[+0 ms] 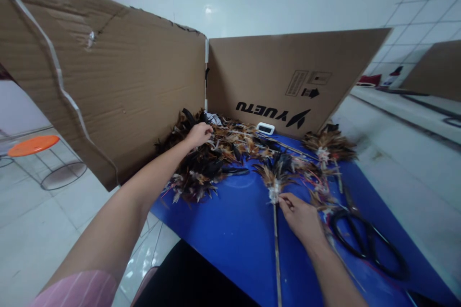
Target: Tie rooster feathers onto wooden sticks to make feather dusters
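Note:
A feather duster (276, 244) with brown and black feathers lies on the blue tabletop, its thin stick running toward me. My right hand (300, 216) is closed at its pale wrapped neck, thumb and fingers pinched there. Farther off to the left, my left hand (200, 135) reaches into a pile of loose feathers (201, 170). Its fingers are drawn together, and whatever they hold is too small to make out. Dark and brown feathers spread from under this hand across the back of the table.
Cardboard panels (158, 76) wall the left and back. A small white digital device (265, 128) sits by the back panel. Black-handled scissors (367, 242) lie at the right, beyond them another feather bundle (329, 144). An orange stool (33, 146) stands on the floor at left.

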`<action>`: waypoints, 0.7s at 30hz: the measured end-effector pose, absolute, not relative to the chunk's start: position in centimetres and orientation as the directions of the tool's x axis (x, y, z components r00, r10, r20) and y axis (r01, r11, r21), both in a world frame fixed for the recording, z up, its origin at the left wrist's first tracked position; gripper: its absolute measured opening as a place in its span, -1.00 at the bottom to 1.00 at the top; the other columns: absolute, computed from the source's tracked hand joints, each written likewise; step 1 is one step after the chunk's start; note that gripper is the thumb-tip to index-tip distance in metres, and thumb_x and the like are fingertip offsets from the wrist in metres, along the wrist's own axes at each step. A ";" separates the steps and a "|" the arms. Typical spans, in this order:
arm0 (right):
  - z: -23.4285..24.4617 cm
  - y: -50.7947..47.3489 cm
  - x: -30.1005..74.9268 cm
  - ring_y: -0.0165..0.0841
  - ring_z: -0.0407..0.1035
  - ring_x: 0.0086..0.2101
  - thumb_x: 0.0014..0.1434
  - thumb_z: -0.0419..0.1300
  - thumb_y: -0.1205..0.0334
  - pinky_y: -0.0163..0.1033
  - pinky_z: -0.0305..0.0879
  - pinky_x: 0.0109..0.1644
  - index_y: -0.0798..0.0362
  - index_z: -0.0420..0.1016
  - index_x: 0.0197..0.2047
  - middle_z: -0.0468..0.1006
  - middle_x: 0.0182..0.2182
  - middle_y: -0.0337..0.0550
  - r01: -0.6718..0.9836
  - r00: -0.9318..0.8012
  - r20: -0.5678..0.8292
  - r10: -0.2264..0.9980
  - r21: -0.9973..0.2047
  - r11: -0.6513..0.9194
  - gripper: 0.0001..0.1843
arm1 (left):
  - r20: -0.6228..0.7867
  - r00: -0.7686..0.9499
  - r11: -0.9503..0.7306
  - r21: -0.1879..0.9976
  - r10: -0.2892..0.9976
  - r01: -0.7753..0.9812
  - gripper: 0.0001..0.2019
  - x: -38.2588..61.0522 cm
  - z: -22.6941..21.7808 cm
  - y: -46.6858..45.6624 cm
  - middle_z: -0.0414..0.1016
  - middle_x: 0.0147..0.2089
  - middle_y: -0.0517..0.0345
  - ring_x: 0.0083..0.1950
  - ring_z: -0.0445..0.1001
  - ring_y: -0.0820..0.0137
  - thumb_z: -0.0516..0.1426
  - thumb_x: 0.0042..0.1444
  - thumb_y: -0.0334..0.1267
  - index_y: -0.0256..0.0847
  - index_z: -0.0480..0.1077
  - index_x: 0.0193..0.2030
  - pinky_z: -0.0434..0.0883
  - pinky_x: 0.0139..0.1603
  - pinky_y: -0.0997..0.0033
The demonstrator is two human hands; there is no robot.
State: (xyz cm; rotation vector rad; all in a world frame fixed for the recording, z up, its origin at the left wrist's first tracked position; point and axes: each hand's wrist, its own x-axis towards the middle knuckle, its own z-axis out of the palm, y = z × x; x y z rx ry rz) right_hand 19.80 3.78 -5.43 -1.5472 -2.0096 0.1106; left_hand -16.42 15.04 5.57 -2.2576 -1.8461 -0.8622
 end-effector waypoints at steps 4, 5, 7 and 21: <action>-5.4 3.8 19.8 -0.32 0.46 -0.47 0.13 -0.02 0.10 -0.30 0.27 -0.41 -0.01 0.46 -0.31 0.57 -0.46 -0.18 0.860 -0.131 0.385 0.913 -0.414 0.298 -0.74 | 0.381 0.210 -0.310 0.224 0.901 0.924 -0.82 -14.7 4.0 14.6 0.42 -0.22 0.11 -0.18 0.42 0.35 0.22 -0.13 -0.25 -0.14 0.51 -0.31 0.31 -0.09 0.44; -5.4 3.7 19.8 -0.32 0.46 -0.46 0.13 -0.01 0.10 -0.30 0.27 -0.41 -0.01 0.46 -0.31 0.57 -0.46 -0.18 0.860 -0.131 0.385 0.914 -0.415 0.298 -0.74 | 0.365 0.212 -0.306 0.220 0.907 0.926 -0.82 -14.4 3.6 14.7 0.42 -0.22 0.10 -0.17 0.42 0.33 0.24 -0.17 -0.25 -0.15 0.51 -0.34 0.30 -0.09 0.42; -5.3 3.6 19.8 -0.32 0.45 -0.47 0.14 -0.02 0.10 -0.31 0.26 -0.42 -0.01 0.46 -0.33 0.57 -0.46 -0.17 0.856 -0.141 0.393 0.909 -0.412 0.312 -0.74 | 0.344 0.202 -0.289 0.225 0.917 0.930 -0.91 -14.2 3.0 14.9 0.42 -0.27 0.09 -0.17 0.42 0.31 0.25 -0.18 -0.29 -0.17 0.50 -0.45 0.29 -0.09 0.40; -5.2 3.4 19.7 -0.31 0.44 -0.48 0.15 -0.03 0.12 -0.29 0.25 -0.42 -0.01 0.45 -0.33 0.56 -0.47 -0.18 0.854 -0.158 0.418 0.895 -0.397 0.336 -0.75 | 0.436 -0.074 -0.233 0.608 0.897 0.759 -0.89 -14.3 5.9 16.0 0.47 -0.46 0.18 -0.39 0.38 0.44 0.14 -0.01 -0.28 -0.24 0.48 -0.43 0.30 -0.27 0.48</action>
